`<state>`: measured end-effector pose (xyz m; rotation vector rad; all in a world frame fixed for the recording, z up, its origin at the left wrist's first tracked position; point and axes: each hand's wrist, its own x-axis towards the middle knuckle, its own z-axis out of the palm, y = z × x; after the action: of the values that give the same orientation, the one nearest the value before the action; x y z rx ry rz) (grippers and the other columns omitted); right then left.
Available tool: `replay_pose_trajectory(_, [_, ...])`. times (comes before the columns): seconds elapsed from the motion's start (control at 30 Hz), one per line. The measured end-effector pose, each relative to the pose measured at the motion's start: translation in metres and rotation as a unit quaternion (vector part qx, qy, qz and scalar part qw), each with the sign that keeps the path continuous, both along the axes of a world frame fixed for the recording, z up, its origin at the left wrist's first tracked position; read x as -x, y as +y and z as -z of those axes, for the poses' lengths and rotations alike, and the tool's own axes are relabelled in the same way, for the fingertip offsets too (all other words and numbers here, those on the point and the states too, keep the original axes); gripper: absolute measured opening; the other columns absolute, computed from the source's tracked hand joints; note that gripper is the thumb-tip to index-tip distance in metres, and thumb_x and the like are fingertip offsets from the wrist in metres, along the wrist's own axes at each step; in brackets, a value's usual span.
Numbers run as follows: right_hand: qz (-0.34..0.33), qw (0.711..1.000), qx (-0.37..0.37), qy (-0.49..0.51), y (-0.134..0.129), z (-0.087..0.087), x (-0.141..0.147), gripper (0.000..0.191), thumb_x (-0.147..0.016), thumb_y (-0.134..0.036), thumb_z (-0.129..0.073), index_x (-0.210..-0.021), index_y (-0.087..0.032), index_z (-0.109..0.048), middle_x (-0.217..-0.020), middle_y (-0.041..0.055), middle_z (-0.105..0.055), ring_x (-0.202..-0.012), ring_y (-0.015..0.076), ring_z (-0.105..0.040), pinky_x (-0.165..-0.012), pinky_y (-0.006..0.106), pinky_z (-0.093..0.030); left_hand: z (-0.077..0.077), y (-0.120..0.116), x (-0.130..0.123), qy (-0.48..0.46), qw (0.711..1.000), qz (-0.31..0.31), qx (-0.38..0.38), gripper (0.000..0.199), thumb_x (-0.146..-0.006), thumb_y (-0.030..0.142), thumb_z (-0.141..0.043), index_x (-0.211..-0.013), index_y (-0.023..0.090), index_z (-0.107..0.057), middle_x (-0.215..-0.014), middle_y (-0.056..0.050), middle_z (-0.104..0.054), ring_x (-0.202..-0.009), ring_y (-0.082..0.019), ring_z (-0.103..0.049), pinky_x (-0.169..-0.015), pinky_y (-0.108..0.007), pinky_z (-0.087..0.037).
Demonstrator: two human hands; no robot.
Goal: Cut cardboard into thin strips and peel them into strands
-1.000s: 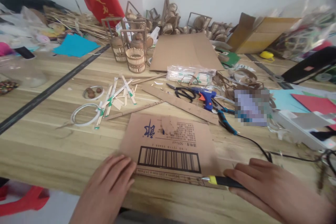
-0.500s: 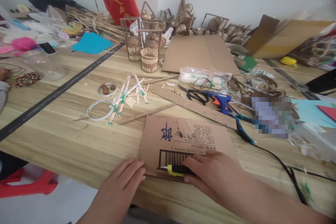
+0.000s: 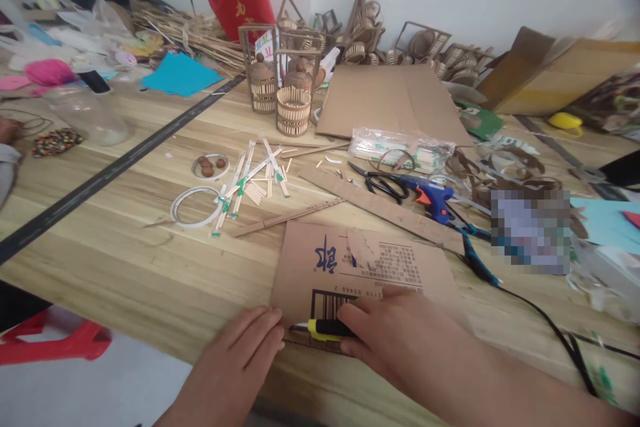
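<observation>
I have the knife (image 3: 330, 328) at the lower centre of the frame, over the near edge of the card (image 3: 305, 260). My right hand (image 3: 400, 327) is wrapped around its dark handle, fingers closed. The blade points to the left of the frame, its tip just beside the fingertips of my left hand (image 3: 245, 353); whether it bites into the card, I can't tell. The knife's long axis runs across the frame, almost in line with that near edge.

My left hand lies extended on the card's lower left corner, fingers together and not clenched; its thumb is hidden. The card lies flat, longer from side to side, its printing upside down to me.

Below the card a band of counter (image 3: 220, 267) separates it from the front edge. Wood grain spreads left of it, up to the tape roll (image 3: 173, 210). Room is tighter at the card's upper right: the strip (image 3: 385, 207) and pliers (image 3: 480, 260) sit close by, with the glue gun (image 3: 437, 200) beyond.
</observation>
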<state>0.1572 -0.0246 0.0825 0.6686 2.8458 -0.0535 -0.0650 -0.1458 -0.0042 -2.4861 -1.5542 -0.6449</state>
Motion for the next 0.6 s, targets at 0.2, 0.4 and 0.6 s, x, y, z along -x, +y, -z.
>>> replay_pose_trajectory(0.2, [-0.017,0.999,-0.026,0.018,-0.004,0.008,-0.003,0.024,-0.079,-0.037,-0.079,-0.077,-0.023,-0.059,-0.063,-0.0044,-0.068,-0.049,0.0179,-0.064,-0.042,0.033,-0.028,-0.005,0.002,0.001,-0.012,1.0,-0.002,-0.025,0.035,-0.101,0.01,-0.034,-0.105,0.016,-0.068,-0.107,-0.004,-0.073,-0.102,-0.015,-0.063,-0.091,-0.024,-0.052])
replay_pose_trajectory(0.4, [-0.024,0.999,-0.039,0.015,-0.004,0.009,-0.033,0.022,-0.077,-0.03,-0.078,-0.077,-0.024,-0.056,-0.061,-0.0054,-0.066,-0.045,0.0183,-0.062,-0.043,0.034,-0.029,-0.012,0.006,-0.003,-0.025,0.999,0.003,-0.042,0.039,-0.105,0.013,-0.029,-0.1,0.015,-0.068,-0.103,-0.003,-0.074,-0.099,-0.014,-0.065,-0.09,-0.023,-0.051])
replay_pose_trajectory(0.6, [0.013,0.999,0.043,-0.009,0.006,-0.016,-0.051,0.008,-0.087,-0.027,-0.066,-0.084,-0.023,-0.06,-0.073,-0.002,-0.071,-0.056,0.0175,-0.067,-0.05,0.03,-0.039,-0.006,0.004,-0.006,-0.057,0.998,0.014,-0.036,0.037,-0.105,0.015,-0.033,-0.098,0.017,-0.07,-0.103,-0.002,-0.075,-0.097,-0.014,-0.066,-0.089,-0.023,-0.052])
